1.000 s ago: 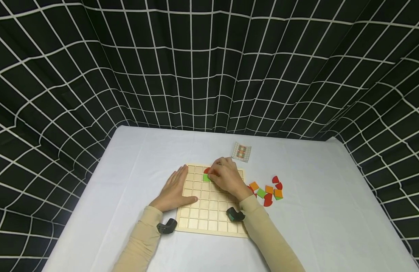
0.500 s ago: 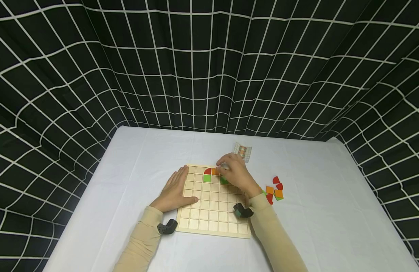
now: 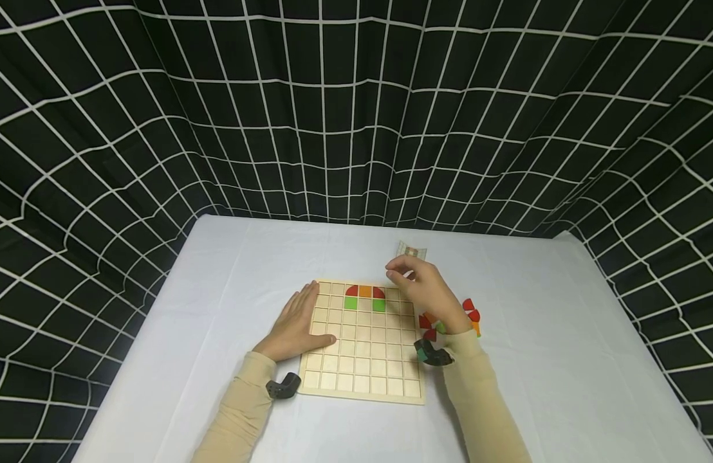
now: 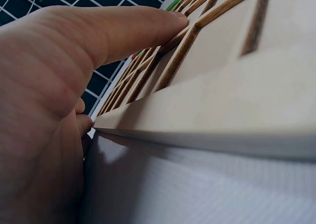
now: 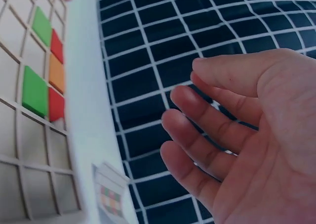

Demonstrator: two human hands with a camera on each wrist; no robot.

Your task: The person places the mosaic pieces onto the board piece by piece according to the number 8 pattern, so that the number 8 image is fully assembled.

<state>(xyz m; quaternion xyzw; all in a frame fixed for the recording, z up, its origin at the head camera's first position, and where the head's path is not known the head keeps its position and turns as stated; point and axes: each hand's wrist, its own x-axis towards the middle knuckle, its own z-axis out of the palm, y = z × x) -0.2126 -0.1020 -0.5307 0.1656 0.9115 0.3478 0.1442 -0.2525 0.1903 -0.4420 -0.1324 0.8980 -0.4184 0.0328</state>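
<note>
A wooden grid board (image 3: 362,350) lies on the white table. My left hand (image 3: 293,328) rests along its left edge, fingers straight and thumb (image 4: 148,28) on the top surface. Over the board's far right corner my right hand (image 3: 423,283) hovers, fingers loosely bent and holding nothing in the right wrist view. In the board's far row an orange square tile (image 3: 365,291) sits between two red quarter-round tiles, left (image 3: 352,290) and right (image 3: 378,293). Below the red ones lie a left green square tile (image 3: 351,303) and a right one (image 3: 378,305).
Several loose red, orange and green tiles, among them a red quarter-round (image 3: 468,304), lie right of the board, partly hidden by my right arm. A small printed pattern card (image 3: 412,249) lies beyond my right hand. A dark gridded curtain (image 3: 356,128) surrounds the table.
My right hand has pulled back from the far row towards the right. The orange tile, the right red tile and the right green tile now show on the board. My left hand has stayed put.
</note>
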